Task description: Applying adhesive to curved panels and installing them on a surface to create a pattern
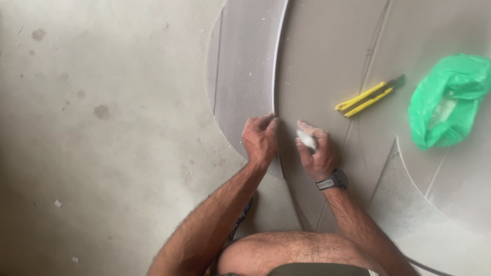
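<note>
My left hand [260, 139] rests fingers-down on the curved edge of a grey board [307, 66], where it meets a second curved grey panel [240, 76] lying beside it on the floor. Just to its right, my right hand [317, 151] is closed around a small white object [306, 139] held against the board; I cannot tell what the object is. A dark watch sits on the right wrist. My bare knee shows at the bottom of the view.
Yellow-handled snips [365, 95] lie on the board to the upper right. A crumpled green plastic bag [447, 99] sits further right. Another curved cut piece [409, 204] lies lower right. Stained concrete floor [102, 128] spreads to the left.
</note>
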